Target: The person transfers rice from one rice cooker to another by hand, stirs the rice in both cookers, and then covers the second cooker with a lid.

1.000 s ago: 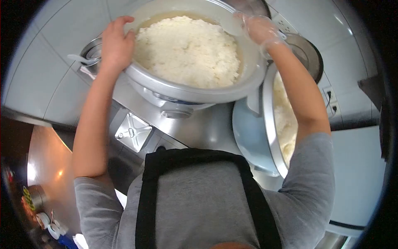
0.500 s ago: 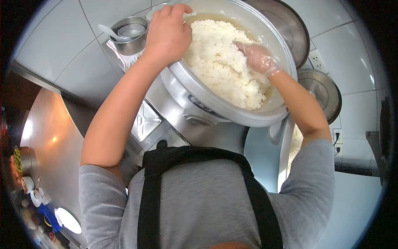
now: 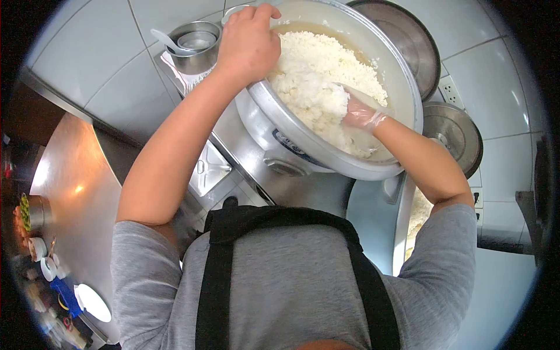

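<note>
A large metal pot (image 3: 269, 108) is tilted, with a mass of white rice (image 3: 326, 64) inside and cloudy liquid along its far wall. My left hand (image 3: 251, 44) is bare and wrapped over the pot's left rim, fingers curled round it. My right hand (image 3: 357, 111), in a clear plastic glove, is inside the pot against the rice. Its fingers are buried or covered by rice, so their pose is hidden.
Upper left, a small metal pot (image 3: 204, 61) with a white spoon stands on a cloth. Two round lids (image 3: 408, 44) lean on the tiled wall at right. Rice (image 3: 419, 216) shows in another container below. A steel table (image 3: 87, 216) with plates lies left.
My right hand has moved slightly left and down, its fingers now deeper in the rice. Rice has shifted toward the pot's near left side. The whole view has shifted slightly.
</note>
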Demonstrator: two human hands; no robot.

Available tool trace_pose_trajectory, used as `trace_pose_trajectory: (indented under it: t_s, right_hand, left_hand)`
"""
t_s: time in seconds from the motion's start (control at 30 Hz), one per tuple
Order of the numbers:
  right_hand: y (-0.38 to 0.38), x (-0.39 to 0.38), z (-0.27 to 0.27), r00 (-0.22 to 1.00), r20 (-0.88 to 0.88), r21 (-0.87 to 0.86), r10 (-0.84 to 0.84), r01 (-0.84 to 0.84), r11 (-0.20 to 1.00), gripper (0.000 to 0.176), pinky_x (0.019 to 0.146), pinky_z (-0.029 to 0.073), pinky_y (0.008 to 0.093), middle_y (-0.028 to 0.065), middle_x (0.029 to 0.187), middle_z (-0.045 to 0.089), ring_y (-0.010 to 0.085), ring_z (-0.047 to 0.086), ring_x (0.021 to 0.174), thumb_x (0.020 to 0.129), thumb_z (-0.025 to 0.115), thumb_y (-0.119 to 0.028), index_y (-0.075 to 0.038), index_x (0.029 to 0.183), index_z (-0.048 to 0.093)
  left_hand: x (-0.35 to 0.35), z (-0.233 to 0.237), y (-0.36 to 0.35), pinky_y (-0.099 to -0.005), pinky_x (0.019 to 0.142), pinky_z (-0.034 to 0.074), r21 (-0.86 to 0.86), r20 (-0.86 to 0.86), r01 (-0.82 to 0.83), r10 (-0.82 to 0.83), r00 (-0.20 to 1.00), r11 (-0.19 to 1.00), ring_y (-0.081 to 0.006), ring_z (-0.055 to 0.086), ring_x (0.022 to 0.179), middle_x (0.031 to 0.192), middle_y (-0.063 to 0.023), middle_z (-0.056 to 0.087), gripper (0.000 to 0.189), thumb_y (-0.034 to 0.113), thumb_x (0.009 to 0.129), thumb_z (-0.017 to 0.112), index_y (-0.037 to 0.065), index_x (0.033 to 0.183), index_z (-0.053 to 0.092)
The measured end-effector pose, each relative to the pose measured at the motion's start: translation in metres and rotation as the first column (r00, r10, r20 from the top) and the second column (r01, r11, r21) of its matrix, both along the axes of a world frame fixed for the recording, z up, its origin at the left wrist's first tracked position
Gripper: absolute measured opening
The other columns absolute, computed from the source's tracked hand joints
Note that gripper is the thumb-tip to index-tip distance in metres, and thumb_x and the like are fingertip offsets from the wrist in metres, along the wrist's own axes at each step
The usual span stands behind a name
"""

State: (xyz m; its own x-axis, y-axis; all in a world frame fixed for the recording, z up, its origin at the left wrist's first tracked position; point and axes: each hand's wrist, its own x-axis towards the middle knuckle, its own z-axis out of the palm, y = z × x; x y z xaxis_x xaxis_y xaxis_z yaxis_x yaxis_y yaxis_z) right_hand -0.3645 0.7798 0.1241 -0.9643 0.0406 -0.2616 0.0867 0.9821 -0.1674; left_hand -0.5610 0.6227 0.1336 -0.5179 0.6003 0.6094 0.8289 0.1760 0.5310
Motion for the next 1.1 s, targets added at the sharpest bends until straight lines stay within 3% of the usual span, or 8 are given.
trace_pose_trajectory:
  t_s: [0.43, 0.57, 0.63, 0.7, 0.77, 0.93, 1.03, 1.1]
  right_hand:
    - [0.052, 0.047, 0.050, 0.906, -0.175, 0.101, -0.385, 0.406, 0.909, 0.048, 0.106, 0.037, 0.0370, 0.0135, 0.131, 0.055, 0.0283, 0.052, 0.119, 0.088, 0.058, -0.033, -0.009, 0.130, 0.053]
    - [0.042, 0.096, 0.105, 0.857, -0.061, 0.766, -0.512, 0.369, 0.526, 0.047, 0.107, 0.036, 0.0335, 0.0062, 0.140, 0.048, 0.0228, 0.047, 0.126, 0.092, 0.050, -0.036, -0.013, 0.134, 0.050]
    - [0.092, 0.176, 0.101, 0.834, -0.457, 0.244, -0.309, 0.451, 0.858, 0.041, 0.100, 0.044, 0.0343, 0.0058, 0.134, 0.054, 0.0226, 0.054, 0.117, 0.094, 0.047, -0.034, -0.017, 0.130, 0.054]
    - [0.098, 0.248, 0.113, 0.796, -0.404, 0.337, -0.450, 0.587, 0.736, 0.037, 0.096, 0.048, 0.0353, 0.0060, 0.131, 0.056, 0.0227, 0.057, 0.114, 0.096, 0.044, -0.033, -0.019, 0.128, 0.057]
    - [0.054, 0.298, 0.152, 0.625, -0.092, 0.859, -0.775, 0.444, 0.256, 0.035, 0.093, 0.050, 0.0361, 0.0087, 0.124, 0.060, 0.0243, 0.060, 0.108, 0.096, 0.046, -0.033, -0.017, 0.123, 0.059]
    - [0.012, 0.434, 0.146, 0.161, -0.710, -0.056, -0.686, 0.958, 0.283, 0.048, 0.088, 0.051, 0.0384, 0.0157, 0.109, 0.066, 0.0308, 0.065, 0.097, 0.089, 0.059, -0.038, -0.022, 0.133, 0.048]
    - [-0.049, 0.379, 0.164, 0.233, -0.478, 0.569, -0.847, 0.816, -0.097, 0.057, 0.091, 0.049, 0.0390, 0.0160, 0.116, 0.064, 0.0316, 0.062, 0.107, 0.088, 0.061, -0.036, -0.028, 0.140, 0.039]
    - [-0.048, 0.383, 0.164, 0.250, -0.529, 0.551, -0.811, 0.828, -0.104, 0.053, 0.088, 0.049, 0.0411, 0.0163, 0.112, 0.065, 0.0330, 0.063, 0.102, 0.089, 0.059, -0.035, -0.025, 0.138, 0.042]
  left_hand:
    - [0.006, -0.006, -0.006, -0.0439, 0.101, 0.035, -0.038, 0.024, 0.030, -0.029, 0.999, 0.999, -0.0366, 0.046, 0.117, 0.121, -0.0167, 0.055, 0.034, 0.009, 0.083, 0.055, 0.010, 0.117, 0.055]
    - [-0.003, -0.014, -0.002, -0.0457, 0.100, 0.035, 0.026, -0.010, 0.079, -0.079, 0.997, 0.997, -0.0384, 0.046, 0.115, 0.115, -0.0191, 0.056, 0.035, 0.010, 0.082, 0.056, 0.011, 0.117, 0.055]
    - [-0.011, -0.018, 0.001, -0.0450, 0.100, 0.035, 0.025, -0.027, 0.108, -0.107, 0.994, 0.994, -0.0373, 0.047, 0.115, 0.118, -0.0186, 0.056, 0.035, 0.011, 0.083, 0.055, 0.010, 0.118, 0.055]
    - [-0.011, -0.015, 0.000, -0.0436, 0.101, 0.035, 0.011, -0.008, 0.126, -0.126, 0.992, 0.992, -0.0357, 0.048, 0.115, 0.121, -0.0173, 0.056, 0.036, 0.011, 0.084, 0.055, 0.010, 0.119, 0.055]
    - [-0.009, -0.014, -0.001, -0.0423, 0.101, 0.035, 0.006, 0.023, 0.138, -0.139, 0.990, 0.990, -0.0345, 0.048, 0.116, 0.123, -0.0160, 0.055, 0.036, 0.011, 0.084, 0.054, 0.009, 0.120, 0.055]
    - [-0.014, -0.015, 0.003, -0.0407, 0.102, 0.034, -0.004, 0.053, 0.143, -0.143, 0.988, 0.990, -0.0332, 0.047, 0.119, 0.124, -0.0147, 0.055, 0.035, 0.010, 0.086, 0.053, 0.009, 0.121, 0.055]
    - [-0.015, -0.016, 0.003, -0.0407, 0.102, 0.035, 0.007, 0.056, 0.157, -0.157, 0.986, 0.988, -0.0333, 0.048, 0.118, 0.125, -0.0147, 0.055, 0.035, 0.010, 0.085, 0.054, 0.008, 0.121, 0.055]
    - [-0.016, -0.016, 0.004, -0.0407, 0.102, 0.035, 0.003, 0.046, 0.143, -0.143, 0.989, 0.990, -0.0333, 0.048, 0.117, 0.125, -0.0150, 0.055, 0.036, 0.010, 0.085, 0.054, 0.008, 0.121, 0.055]
